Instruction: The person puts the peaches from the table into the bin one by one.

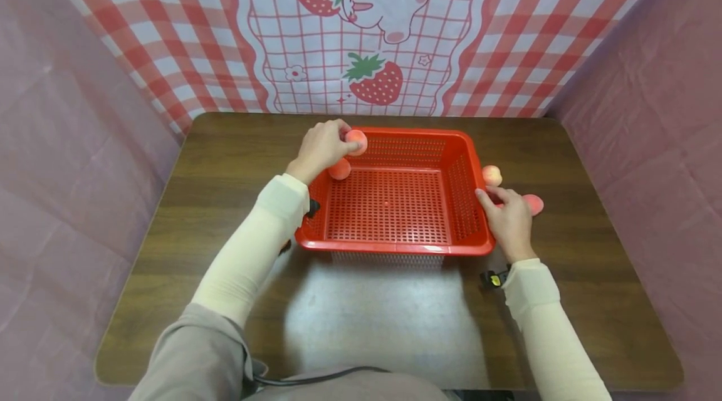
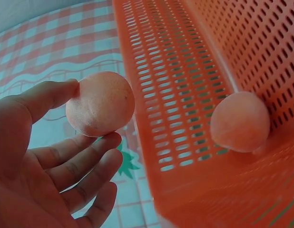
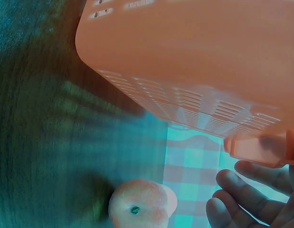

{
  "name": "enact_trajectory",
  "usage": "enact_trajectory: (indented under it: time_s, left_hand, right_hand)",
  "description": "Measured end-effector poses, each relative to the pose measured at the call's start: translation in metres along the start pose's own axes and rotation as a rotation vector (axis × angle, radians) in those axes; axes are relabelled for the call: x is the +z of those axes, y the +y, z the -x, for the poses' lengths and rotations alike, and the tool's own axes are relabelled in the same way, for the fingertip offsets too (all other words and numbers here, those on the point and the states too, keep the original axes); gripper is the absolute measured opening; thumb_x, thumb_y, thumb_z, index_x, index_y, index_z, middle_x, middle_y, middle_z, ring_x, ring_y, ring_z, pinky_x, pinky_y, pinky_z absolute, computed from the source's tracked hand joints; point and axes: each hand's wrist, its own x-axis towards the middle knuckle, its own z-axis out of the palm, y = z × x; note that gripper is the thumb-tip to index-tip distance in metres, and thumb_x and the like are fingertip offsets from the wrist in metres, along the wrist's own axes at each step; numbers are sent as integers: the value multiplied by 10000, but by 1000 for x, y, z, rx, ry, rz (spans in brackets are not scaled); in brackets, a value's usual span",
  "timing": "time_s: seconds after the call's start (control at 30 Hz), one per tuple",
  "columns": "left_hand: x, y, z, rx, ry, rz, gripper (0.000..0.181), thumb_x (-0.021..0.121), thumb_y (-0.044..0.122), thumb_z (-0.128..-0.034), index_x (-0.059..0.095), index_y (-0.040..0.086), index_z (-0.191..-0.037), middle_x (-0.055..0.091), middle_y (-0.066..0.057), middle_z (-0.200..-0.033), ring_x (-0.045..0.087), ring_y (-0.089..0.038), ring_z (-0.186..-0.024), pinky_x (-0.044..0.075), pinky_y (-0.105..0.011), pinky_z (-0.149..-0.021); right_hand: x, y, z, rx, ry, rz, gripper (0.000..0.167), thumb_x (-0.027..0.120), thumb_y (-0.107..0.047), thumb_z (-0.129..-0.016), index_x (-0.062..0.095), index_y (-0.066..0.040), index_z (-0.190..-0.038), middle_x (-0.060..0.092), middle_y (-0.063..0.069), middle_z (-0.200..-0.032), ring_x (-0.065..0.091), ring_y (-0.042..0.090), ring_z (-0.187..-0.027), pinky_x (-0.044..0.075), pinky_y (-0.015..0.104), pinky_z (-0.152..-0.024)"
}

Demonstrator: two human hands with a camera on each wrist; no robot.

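Near the back left corner of the red basket (image 1: 395,248) (image 2: 175,95) (image 3: 185,52), my left hand (image 1: 324,149) (image 2: 56,156) pinches a peach (image 1: 356,142) (image 2: 102,103) between thumb and fingers, at rim height. Another peach (image 1: 340,169) (image 2: 240,122) lies inside the basket, against its left side. My right hand (image 1: 507,219) (image 3: 254,202) grips the basket's right rim, thumb on top and fingers on the outer side; the thumb is out of sight in the right wrist view.
Outside the basket on the right, a pale peach (image 1: 492,175) and a pinker one (image 1: 533,204) lie on the wooden table (image 1: 575,301). One peach (image 3: 137,205) partly covers another in the right wrist view. A checked strawberry cloth (image 1: 192,31) hangs behind; pink cloth (image 1: 648,106) flanks the table.
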Motion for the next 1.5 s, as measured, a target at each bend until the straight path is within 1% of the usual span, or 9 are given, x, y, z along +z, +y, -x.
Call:
enact_trajectory:
  time_s: [0.2,0.37,0.53,0.83,1.07,1.13,1.23,1.4,1.5]
  left_hand:
    - [11,-4,-3,-3,1,-16,488,657,440,-902,596,109,-1256,668,-47,-1069,603,-218,-926,496,-392,-863]
    - [16,-7,-2,-11,-6,-14,480,662,445,-899,608,108,-1237,670,-46,-1022,602,-218,-884,494,-385,-823]
    - [21,-11,-4,-25,-21,1,479,658,428,-907,597,112,-1262,663,-44,-1055,601,-214,-895,499,-378,-819]
    - [32,-15,-9,-17,-66,16,503,659,448,-901,583,114,-1269,642,-42,-1047,572,-204,-899,494,-371,-802]
    - [36,-15,-11,-10,-73,-2,471,681,415,-894,598,113,-1245,655,-47,-1086,587,-206,-972,501,-378,-864]
    - [37,-15,-12,-2,-80,-1,463,686,394,-895,599,106,-1246,653,-57,-1101,577,-211,-980,495,-378,-873]
    - [40,-14,-13,16,-95,-16,448,679,366,-904,596,96,-1251,641,-65,-1106,550,-212,-948,477,-366,-848]
    - [46,-14,-16,91,-78,-96,419,679,321,-904,612,76,-1237,658,-72,-1053,519,-211,-876,442,-340,-778]
    - [52,-14,-17,124,-74,-119,394,688,301,-896,623,73,-1211,664,-68,-1028,522,-217,-882,448,-343,-786]
  right_hand:
    - [0,-1,-1,4,-12,1,391,639,-296,-941,690,24,-1158,677,250,-981,605,354,-864,437,342,-744]
    - [2,-1,-2,4,-10,8,389,642,-297,-939,691,22,-1155,680,251,-991,608,362,-866,441,375,-753]
    - [2,-3,-2,12,-20,8,400,631,-308,-945,687,23,-1162,680,251,-1008,610,363,-879,446,381,-761]
    - [2,-2,0,14,-27,6,396,613,-306,-957,685,25,-1162,682,248,-1016,620,355,-897,443,359,-760]
    - [1,-3,0,14,-20,10,394,617,-308,-955,687,22,-1158,685,247,-1020,625,354,-897,448,352,-758]
    - [0,-4,0,14,-17,9,393,620,-307,-953,688,22,-1157,687,248,-1024,627,355,-898,453,358,-761]
    - [0,-4,0,19,-15,7,389,624,-302,-951,689,23,-1155,688,250,-1031,629,358,-900,460,373,-769]
    - [-1,-5,0,23,-14,5,388,628,-297,-949,688,27,-1155,689,254,-1040,632,368,-910,472,409,-789]
    - [-1,-4,0,26,-20,8,399,626,-304,-950,683,28,-1165,688,256,-1046,629,368,-907,475,407,-791]
